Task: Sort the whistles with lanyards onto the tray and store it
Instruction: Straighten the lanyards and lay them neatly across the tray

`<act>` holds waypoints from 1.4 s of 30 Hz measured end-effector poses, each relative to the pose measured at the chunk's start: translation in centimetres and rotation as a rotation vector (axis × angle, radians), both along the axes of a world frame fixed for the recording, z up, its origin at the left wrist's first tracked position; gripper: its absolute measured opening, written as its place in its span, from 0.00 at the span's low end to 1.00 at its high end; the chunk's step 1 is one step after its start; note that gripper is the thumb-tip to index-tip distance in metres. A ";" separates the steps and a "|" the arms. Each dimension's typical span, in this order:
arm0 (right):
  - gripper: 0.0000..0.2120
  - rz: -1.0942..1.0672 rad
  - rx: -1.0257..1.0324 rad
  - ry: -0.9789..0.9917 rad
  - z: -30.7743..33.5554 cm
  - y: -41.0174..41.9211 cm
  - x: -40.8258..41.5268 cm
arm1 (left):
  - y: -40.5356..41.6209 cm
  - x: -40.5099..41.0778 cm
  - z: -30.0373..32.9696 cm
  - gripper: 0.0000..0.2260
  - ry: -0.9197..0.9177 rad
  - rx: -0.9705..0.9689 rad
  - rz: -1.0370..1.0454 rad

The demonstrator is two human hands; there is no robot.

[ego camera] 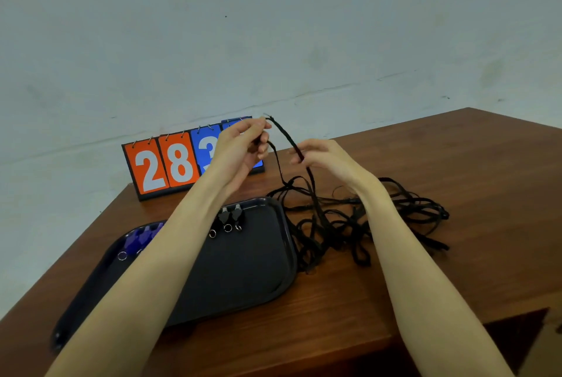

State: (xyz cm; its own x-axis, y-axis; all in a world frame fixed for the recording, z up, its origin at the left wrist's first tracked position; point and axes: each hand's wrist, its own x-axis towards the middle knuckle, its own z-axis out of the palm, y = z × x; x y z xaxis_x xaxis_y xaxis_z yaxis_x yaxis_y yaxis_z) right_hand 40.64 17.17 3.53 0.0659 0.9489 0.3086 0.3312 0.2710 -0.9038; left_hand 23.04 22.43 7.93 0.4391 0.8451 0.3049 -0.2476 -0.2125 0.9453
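Both hands are being held up above the bench, forearms reaching in from the near edge. The left hand (243, 145) is pinching the raised end of a black lanyard (287, 136) between thumb and curled fingers, while the right hand (322, 156) is pinching the same strap a little lower with its fingertips, wrist bent and palm facing down. The strap is running taut between the two hands and then dropping into a tangled heap of black lanyards (359, 218) that is lying on the bench just beside the right edge of the tray (243, 270). The tray, dark and rounded at its corners, is sitting near the front left of the bench. Black whistles (230, 216) with small metal rings are resting at its far edge, and purple whistles (138, 241) are lying toward its left end, partly hidden by the left forearm. A flip scoreboard (165, 164) with orange and blue number cards is standing at the far left corner of the bench.
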 end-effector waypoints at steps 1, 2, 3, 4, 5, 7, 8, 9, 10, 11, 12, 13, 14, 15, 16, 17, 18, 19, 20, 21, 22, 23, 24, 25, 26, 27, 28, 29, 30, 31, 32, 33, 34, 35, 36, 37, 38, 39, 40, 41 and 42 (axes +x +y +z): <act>0.15 0.019 -0.003 -0.076 -0.2 0.2 -0.4 | -0.2 0.0 0.5 0.07 -0.030 0.006 -0.025; 0.20 0.026 -0.008 -0.147 -0.4 0.2 -0.9 | -0.3 0.0 0.9 0.07 -0.056 0.010 -0.047; 0.23 0.030 -0.005 -0.201 -0.6 0.4 -1.4 | -0.5 0.0 1.2 0.07 -0.076 0.014 -0.065; 0.23 0.046 0.009 -0.222 -0.9 0.6 -1.8 | -0.5 0.0 1.6 0.07 -0.091 0.017 -0.074; 0.19 0.065 0.024 -0.220 -1.2 0.8 -2.1 | -0.5 0.0 1.9 0.07 -0.104 0.019 -0.077; 0.07 0.097 0.018 -0.165 -1.1 0.7 -2.8 | -0.3 0.0 2.3 0.07 -0.134 0.014 -0.063; 0.11 0.108 0.010 -0.100 -0.8 0.6 -2.9 | 0.1 0.0 2.4 0.07 -0.143 0.008 -0.046; 0.15 0.106 0.013 -0.030 -0.6 0.5 -2.9 | 0.5 -0.1 2.5 0.07 -0.144 0.000 -0.025; 0.17 0.073 0.021 0.009 -0.3 0.3 -2.7 | 1.0 -0.1 2.3 0.07 -0.134 -0.011 -0.004; 0.17 0.019 0.040 0.007 -0.1 0.2 -2.4 | 1.5 -0.2 2.1 0.08 -0.117 -0.026 0.012; 0.17 -0.049 0.065 -0.021 0.1 0.2 -2.0 | 2.0 -0.3 1.6 0.10 -0.094 -0.046 0.024; 0.17 -0.116 0.090 -0.034 0.1 0.3 -1.5 | 2.4 -0.4 1.1 0.11 -0.066 -0.071 0.032; 0.17 -0.182 0.118 -0.007 0.2 0.4 -1.0 | 2.8 -0.4 0.4 0.13 -0.032 -0.095 0.037; 0.17 -0.249 0.136 0.070 0.3 0.3 -0.5 | 2.9 -0.5 -0.3 0.13 0.016 -0.113 0.038; 0.17 -0.302 0.138 0.190 0.4 0.2 0.1 | 3.0 -0.5 -1.1 0.14 0.092 -0.119 0.040; 0.17 -0.329 0.134 0.319 0.6 0.0 0.7 | 2.9 -0.4 -1.9 0.14 0.207 -0.102 0.038; 0.17 -0.334 0.131 0.432 0.8 -0.3 1.3 | 2.8 -0.1 -2.6 0.14 0.366 -0.057 0.036; 0.16 -0.324 0.127 0.524 0.9 -0.6 1.9 | 2.7 0.2 -3.4 0.15 0.540 0.014 0.027; 0.16 -0.305 0.124 0.604 1.1 -0.8 2.3 | 2.8 0.6 -4.3 0.17 0.701 0.106 0.012; 0.15 -0.284 0.124 0.673 1.2 -1.1 2.7 | 2.8 1.1 -4.9 0.19 0.825 0.209 -0.004; 0.15 -0.263 0.127 0.735 1.2 -1.3 3.0 | 2.8 1.6 -5.5 0.21 0.912 0.304 -0.025; 0.14 -0.249 0.132 0.787 1.3 -1.5 3.1 | 2.7 2.2 -5.8 0.22 0.956 0.370 -0.060; 0.14 -0.243 0.139 0.824 1.3 -1.7 3.3 | 2.6 2.7 -6.2 0.24 0.966 0.396 -0.112; 0.14 -0.240 0.147 0.851 1.3 -1.8 3.4 | 2.2 3.1 -6.4 0.27 0.954 0.396 -0.170; 0.13 -0.229 0.157 0.878 1.3 -1.8 3.5 | 1.9 3.6 -6.5 0.30 0.937 0.383 -0.212; 0.13 -0.207 0.167 0.912 1.3 -1.9 3.6 | 1.6 4.0 -6.5 0.33 0.908 0.369 -0.232; 0.13 -0.180 0.179 0.953 1.3 -1.9 3.7 | 1.4 4.5 -6.6 0.35 0.871 0.350 -0.223; 0.13 -0.155 0.191 0.993 1.4 -1.9 3.7 | 1.1 5.0 -6.5 0.36 0.818 0.334 -0.200; 0.13 -0.134 0.202 1.027 1.4 -1.9 3.7 | 1.0 5.6 -6.5 0.37 0.764 0.318 -0.172; 0.12 -0.117 0.213 1.053 1.5 -2.0 3.8 | 0.8 6.1 -6.4 0.37 0.711 0.299 -0.150; 0.12 -0.099 0.224 1.078 1.6 -2.0 3.8 | 0.7 6.7 -6.4 0.36 0.672 0.280 -0.136; 0.12 -0.080 0.235 1.105 1.7 -2.1 3.8 | 0.4 7.3 -6.2 0.33 0.643 0.265 -0.133; 0.12 -0.058 0.245 1.134 1.7 -2.2 3.8 | 0.2 7.8 -6.1 0.29 0.627 0.251 -0.140; 0.12 -0.040 0.258 1.159 1.7 -2.3 3.9 | -0.2 8.3 -6.0 0.25 0.612 0.236 -0.153; 0.12 -0.033 0.274 1.180 1.7 -2.3 4.0 | -0.3 8.7 -6.0 0.20 0.594 0.211 -0.162; 0.11 -0.039 0.291 1.197 1.6 -2.3 4.2 | -0.5 9.1 -6.0 0.16 0.563 0.179 -0.170; 0.11 -0.050 0.310 1.215 1.5 -2.4 4.4 | -0.4 9.2 -6.1 0.14 0.523 0.141 -0.177; 0.11 -0.061 0.327 1.237 1.3 -2.4 4.6 | -0.3 9.2 -6.1 0.12 0.472 0.090 -0.198; 0.11 -0.066 0.341 1.259 1.2 -2.4 4.7 | -0.2 9.2 -6.1 0.11 0.419 0.023 -0.232; 0.11 -0.069 0.349 1.281 1.1 -2.4 4.9 | -0.2 9.0 -6.0 0.09 0.356 -0.053 -0.279; 0.11 -0.071 0.356 1.303 1.0 -2.4 5.1 | -0.2 8.8 -5.9 0.08 0.292 -0.122 -0.328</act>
